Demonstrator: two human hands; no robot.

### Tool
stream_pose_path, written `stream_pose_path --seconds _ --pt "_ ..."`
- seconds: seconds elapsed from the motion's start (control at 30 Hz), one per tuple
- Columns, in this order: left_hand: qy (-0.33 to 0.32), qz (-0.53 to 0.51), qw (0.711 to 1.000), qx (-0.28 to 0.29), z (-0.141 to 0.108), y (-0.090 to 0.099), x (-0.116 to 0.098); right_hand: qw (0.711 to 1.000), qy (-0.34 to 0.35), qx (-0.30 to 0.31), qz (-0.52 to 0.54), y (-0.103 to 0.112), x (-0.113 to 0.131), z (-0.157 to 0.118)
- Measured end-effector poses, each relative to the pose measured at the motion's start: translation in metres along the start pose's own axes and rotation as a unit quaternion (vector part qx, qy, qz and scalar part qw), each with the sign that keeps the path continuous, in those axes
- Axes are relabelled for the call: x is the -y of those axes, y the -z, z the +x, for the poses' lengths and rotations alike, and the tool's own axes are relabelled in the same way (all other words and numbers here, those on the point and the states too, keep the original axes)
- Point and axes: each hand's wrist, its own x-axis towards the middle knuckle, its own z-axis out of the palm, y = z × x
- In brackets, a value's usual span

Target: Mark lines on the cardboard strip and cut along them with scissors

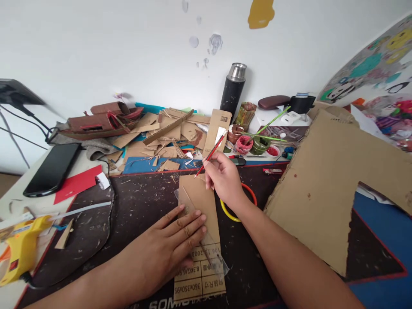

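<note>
A strip of brown cardboard with printed figures near its lower end lies on the dark mat. My left hand rests flat across it, fingers stretched out, pressing on a clear plastic strip that looks like a ruler and lies aslant. A thin brown line or stick runs along the plastic; which it is I cannot tell. My right hand pinches a red pencil, its lower tip close to the cardboard's top edge. Under my right wrist lies a red and yellow ring.
Cardboard scraps and a model boat lie behind. Open paint jars and a black flask stand at the back. A large cardboard sheet is right; a yellow glue gun and a phone are left.
</note>
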Motion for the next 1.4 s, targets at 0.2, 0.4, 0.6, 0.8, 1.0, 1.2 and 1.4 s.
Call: stream_pose_path --seconds 0.2,0.4,0.6,0.8,1.0,1.2,1.4 --pt "0.026 -0.089 0.996 0.012 0.007 -0.005 0.018 1.000 0.001 0.000 0.002 0.002 -0.001 0.001" --pt "0.069 -0.051 0.996 -0.007 -0.002 -0.011 -0.006 1.000 -0.002 0.007 0.002 0.003 -0.002 0.003" --pt "0.093 -0.017 0.995 -0.008 -0.018 -0.014 -0.017 1.000 0.004 0.011 -0.013 0.003 -0.001 0.003" --pt "0.086 0.016 0.995 -0.050 -0.020 -0.004 -0.013 1.000 0.005 0.009 -0.017 0.003 -0.001 0.005" --pt "0.110 0.034 0.988 -0.105 -0.018 -0.009 -0.029 1.000 0.011 0.021 -0.018 0.003 -0.003 0.006" --pt "0.088 0.061 0.990 -0.088 -0.010 -0.011 -0.026 0.999 0.013 0.024 -0.016 0.001 -0.003 0.004" --pt "0.055 0.065 0.995 -0.056 -0.015 -0.007 -0.023 0.999 0.006 0.025 -0.020 0.000 -0.003 0.003"
